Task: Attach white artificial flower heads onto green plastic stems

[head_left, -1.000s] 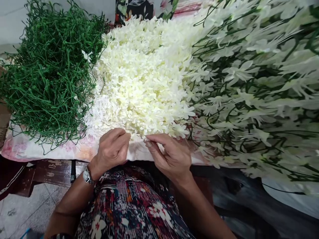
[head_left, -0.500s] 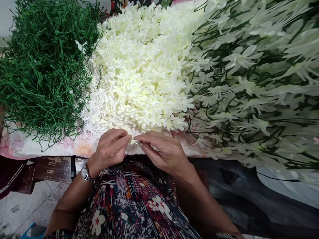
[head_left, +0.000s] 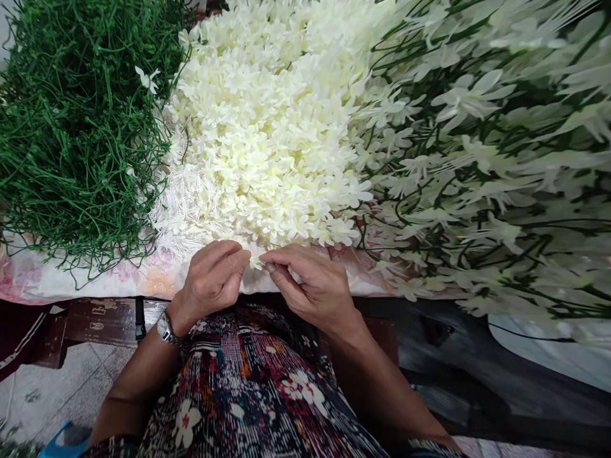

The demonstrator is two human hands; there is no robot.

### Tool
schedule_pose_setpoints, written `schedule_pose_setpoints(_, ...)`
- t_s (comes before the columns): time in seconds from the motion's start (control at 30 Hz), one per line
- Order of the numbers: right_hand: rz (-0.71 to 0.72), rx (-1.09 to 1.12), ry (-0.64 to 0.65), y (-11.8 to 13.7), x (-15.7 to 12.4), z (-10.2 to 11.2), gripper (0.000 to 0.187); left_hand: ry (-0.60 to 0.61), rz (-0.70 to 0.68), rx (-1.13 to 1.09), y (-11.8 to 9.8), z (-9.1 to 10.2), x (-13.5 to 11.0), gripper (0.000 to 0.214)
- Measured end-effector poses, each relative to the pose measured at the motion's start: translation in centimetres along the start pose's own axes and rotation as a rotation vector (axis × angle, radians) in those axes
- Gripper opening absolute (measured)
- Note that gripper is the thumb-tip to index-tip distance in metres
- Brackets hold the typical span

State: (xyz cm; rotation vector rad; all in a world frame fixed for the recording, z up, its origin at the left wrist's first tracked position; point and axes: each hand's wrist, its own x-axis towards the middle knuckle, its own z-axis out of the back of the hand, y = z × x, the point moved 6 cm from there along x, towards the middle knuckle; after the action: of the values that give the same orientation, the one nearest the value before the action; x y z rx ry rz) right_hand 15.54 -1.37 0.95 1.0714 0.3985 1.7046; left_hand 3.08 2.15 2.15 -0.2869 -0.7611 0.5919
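A small cream artificial flower is pinched between my two hands at the near edge of the table. My left hand, with a watch on its wrist, is closed on the flower's left side, its fingertips partly hidden. From the right, my right hand grips the flower with thumb and forefinger. Just beyond my hands lies a deep heap of cream flower heads. White thread-like strands are bunched ahead of my left hand.
Green plastic stems are piled at the left, with one white flower on them. Finished-looking white flowers on green stems fill the right side. A floral cloth covers the table. Something blue is on the floor.
My hands stay in nearly the same place, fingertips slightly farther apart, and more of the small flower shows between them. The view has shifted slightly.
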Motion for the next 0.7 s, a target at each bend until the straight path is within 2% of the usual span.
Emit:
schedule_pose_setpoints(0.37,-0.012,-0.018,-0.036,0.04,-0.19,0.4,0.021,-0.024,-0.02,0.008,0.06,0.04,0.09,0.018)
schedule_pose_setpoints(0.53,0.004,-0.006,0.003,0.22,-0.03,0.07,0.023,0.023,-0.075,0.041,-0.28,-0.05,0.02,0.02)
schedule_pose_setpoints(0.7,0.024,-0.004,0.007,0.29,0.05,0.01,0.016,0.06,-0.125,0.083,-0.54,-0.29,0.03,0.021)
